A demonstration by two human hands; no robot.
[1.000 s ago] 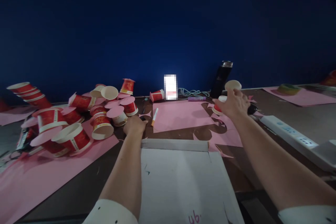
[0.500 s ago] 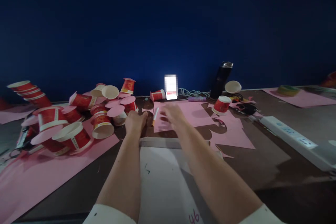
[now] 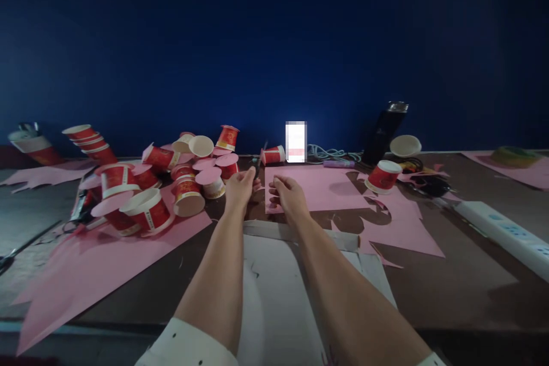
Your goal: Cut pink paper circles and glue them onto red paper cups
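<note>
Left hand: your left hand (image 3: 241,186) lay beside the pink paper sheet (image 3: 315,187); fingers curled around scissors (image 3: 256,167), I believe
Right hand: your right hand (image 3: 286,194) pinched the sheet's left edge on the desk (image 3: 450,274)
Left of you: red paper cups (image 3: 150,183) lay heaped

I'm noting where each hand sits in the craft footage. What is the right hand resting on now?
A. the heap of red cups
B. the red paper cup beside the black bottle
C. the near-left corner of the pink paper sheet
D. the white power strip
C: the right hand lies on the near-left corner of the pink paper sheet, apart from the red paper cup and the white power strip.
</note>
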